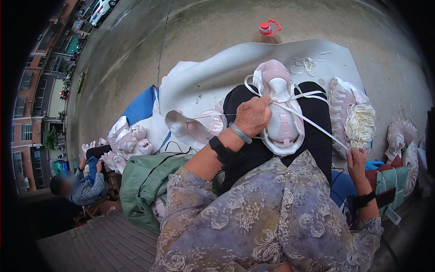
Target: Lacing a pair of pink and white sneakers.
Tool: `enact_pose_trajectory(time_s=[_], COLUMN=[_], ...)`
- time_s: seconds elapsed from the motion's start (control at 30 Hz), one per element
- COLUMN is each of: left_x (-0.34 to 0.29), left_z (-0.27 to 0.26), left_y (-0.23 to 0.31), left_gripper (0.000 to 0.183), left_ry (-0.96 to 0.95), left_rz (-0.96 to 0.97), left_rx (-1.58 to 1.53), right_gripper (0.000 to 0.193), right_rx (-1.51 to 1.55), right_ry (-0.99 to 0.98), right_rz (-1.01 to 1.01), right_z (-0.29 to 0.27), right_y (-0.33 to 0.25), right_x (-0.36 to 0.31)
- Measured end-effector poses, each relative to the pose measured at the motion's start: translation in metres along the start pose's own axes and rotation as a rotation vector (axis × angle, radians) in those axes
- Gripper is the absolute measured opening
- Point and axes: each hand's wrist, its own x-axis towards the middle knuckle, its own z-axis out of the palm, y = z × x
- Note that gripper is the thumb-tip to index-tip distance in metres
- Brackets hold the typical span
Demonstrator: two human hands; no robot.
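A pale pink and white sneaker (284, 132) rests across my lap, toe pointing away and white mesh tongue showing. My left hand (253, 117) is closed at the shoe's left side, its fingertips pinching a white shoelace by the eyelets. Out to the right, my right hand (356, 161) pinches the far part of a white shoelace (319, 127), stretched taut from the shoe. Another length of lace loops loosely over the toe's left side. Just left of my knee lies a second pale shoe (213, 121), partly hidden by my left arm.
A grey-white sheet (199, 84) spreads past my knees, with loose laces on it. Right stands a stack of pink shoe parts with a bundle of white laces (360, 123). A red-capped bottle (267, 32) stands beyond. Left are more shoes (129, 140), a green bag (145, 181) and a seated person.
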Motion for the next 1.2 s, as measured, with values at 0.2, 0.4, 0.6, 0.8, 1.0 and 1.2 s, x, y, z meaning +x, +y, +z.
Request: enact_pose_trajectory(time_s=[0.2, 0.4, 0.6, 0.8, 1.0, 1.2], left_x=[-0.001, 0.023, 0.043, 0.040, 0.044, 0.045], left_z=[-0.006, -0.022, -0.023, -0.022, -0.027, -0.059], left_y=[0.016, 0.002, -0.040, -0.053, -0.053, -0.043], left_gripper=[0.024, 0.026, 0.023, 0.023, 0.020, 0.018], left_ry=[-0.030, 0.120, -0.372, -0.467, -0.526, -0.507], left_rz=[-0.112, 0.068, -0.122, -0.099, -0.143, -0.381], left_rx=[-0.003, 0.184, 0.083, -0.210, -0.303, -0.932], right_gripper=[0.018, 0.019, 0.021, 0.025, 0.020, 0.013], right_rx=[-0.061, 0.057, 0.247, 0.236, 0.284, 0.514], right_ry=[-0.299, 0.129, 0.177, 0.142, 0.047, 0.085], right_rz=[0.517, -0.068, -0.358, -0.330, -0.350, -0.268], right_z=[0.001, 0.004, 0.001, 0.014, 0.013, 0.014], right_y=[0.074, -0.031, -0.126, -0.151, -0.151, -0.154], right_x=[-0.064, 0.055, 0.126, 0.135, 0.139, 0.141])
